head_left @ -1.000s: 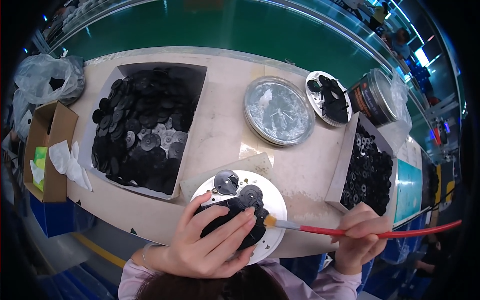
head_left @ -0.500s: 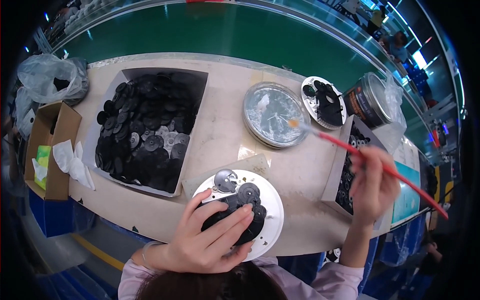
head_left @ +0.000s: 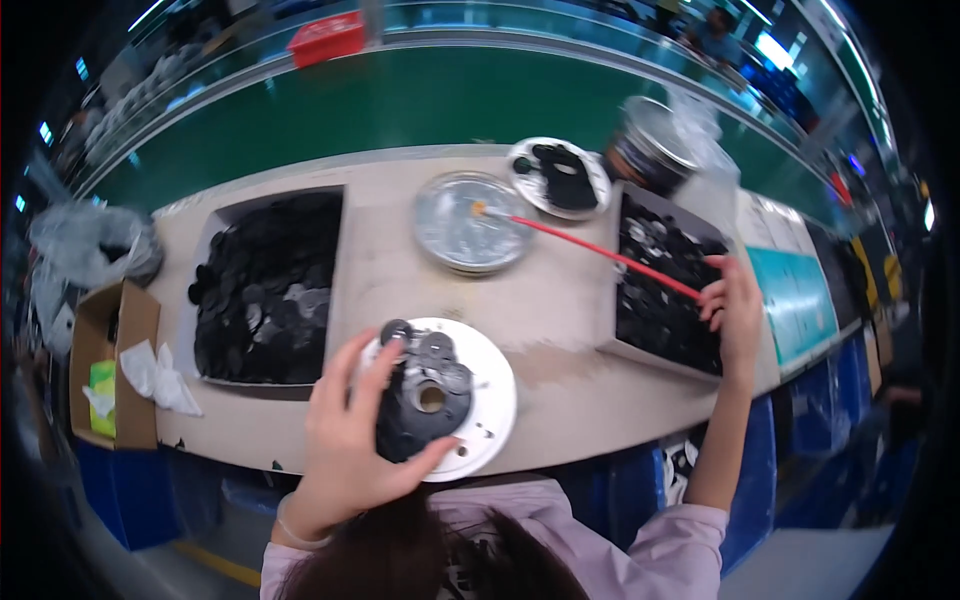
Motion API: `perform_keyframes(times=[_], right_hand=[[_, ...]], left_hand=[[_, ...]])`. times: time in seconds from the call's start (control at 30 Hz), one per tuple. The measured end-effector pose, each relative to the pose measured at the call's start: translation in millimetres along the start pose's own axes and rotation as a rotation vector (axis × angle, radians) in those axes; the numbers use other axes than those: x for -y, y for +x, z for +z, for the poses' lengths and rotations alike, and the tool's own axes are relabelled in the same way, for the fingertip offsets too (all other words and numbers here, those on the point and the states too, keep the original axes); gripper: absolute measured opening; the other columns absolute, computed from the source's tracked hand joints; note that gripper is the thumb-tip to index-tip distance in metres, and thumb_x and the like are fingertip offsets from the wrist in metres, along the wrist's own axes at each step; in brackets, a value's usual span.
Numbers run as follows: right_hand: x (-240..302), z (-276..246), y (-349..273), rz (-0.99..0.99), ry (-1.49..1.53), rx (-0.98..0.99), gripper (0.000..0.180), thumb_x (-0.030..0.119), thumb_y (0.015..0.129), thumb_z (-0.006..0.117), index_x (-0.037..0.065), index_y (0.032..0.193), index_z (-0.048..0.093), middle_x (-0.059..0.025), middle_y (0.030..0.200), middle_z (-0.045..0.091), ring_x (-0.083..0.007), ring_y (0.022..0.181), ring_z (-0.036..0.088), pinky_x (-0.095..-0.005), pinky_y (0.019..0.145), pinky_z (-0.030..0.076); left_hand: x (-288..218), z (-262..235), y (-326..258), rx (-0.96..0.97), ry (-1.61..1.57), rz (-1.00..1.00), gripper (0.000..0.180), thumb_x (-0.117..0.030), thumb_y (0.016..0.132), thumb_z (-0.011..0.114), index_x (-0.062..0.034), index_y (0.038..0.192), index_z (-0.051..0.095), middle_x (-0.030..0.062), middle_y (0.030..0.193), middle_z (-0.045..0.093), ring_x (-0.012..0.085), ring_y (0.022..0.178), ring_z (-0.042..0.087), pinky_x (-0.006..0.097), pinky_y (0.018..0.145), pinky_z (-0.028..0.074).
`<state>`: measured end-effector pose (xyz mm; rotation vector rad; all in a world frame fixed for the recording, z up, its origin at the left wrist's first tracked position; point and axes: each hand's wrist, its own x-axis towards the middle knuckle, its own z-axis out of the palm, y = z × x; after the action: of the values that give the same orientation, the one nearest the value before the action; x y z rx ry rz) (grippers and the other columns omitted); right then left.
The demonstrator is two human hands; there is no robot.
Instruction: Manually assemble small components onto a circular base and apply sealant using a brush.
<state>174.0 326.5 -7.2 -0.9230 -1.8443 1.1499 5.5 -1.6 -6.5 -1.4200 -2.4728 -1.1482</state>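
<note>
Soft, fairly even light falls on the beige workbench [head_left: 570, 315], with only faint shadows. At far right, a bright panel [head_left: 775, 52] burns out to white; small bluish lights [head_left: 46, 132] glow at left. Pale glare touches the round tin [head_left: 455, 248]. The black discs [head_left: 265, 285] at left sink into near-black, some catching grey highlights. Blur softens the red brush [head_left: 610, 255] and white plate [head_left: 490, 390]. Fisheye distortion bows the bench edges, and the corners fall black.
</note>
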Motion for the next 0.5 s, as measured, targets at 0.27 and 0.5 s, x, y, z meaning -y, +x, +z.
perform_keyframes(times=[0.27,0.5], right_hand=[[-80,-140,-76,0.085,-0.376,-0.663,0.031,0.03,0.089,0.05,0.0,0.087,0.059,-0.0055,0.063,0.058,-0.008,0.053,0.051,-0.022,0.049,0.04],[-336,-223,-176,0.877,-0.743,-0.51,0.076,0.034,0.067,0.07,-0.005,0.123,0.037,-0.0287,0.119,0.046,-0.0348,0.11,0.047,-0.0377,0.093,0.038]], left_hand=[[35,-56,41,-0.046,-0.062,0.032,0.046,-0.018,0.06,0.066,-0.0036,0.102,0.056,0.014,0.119,0.045,0.0264,0.104,0.048,0.033,0.089,0.037],[171,-66,207,-0.112,0.539,-0.109,0.04,-0.027,0.071,0.069,0.0041,0.09,0.052,0.0113,0.112,0.048,0.023,0.093,0.052,0.027,0.082,0.039]])
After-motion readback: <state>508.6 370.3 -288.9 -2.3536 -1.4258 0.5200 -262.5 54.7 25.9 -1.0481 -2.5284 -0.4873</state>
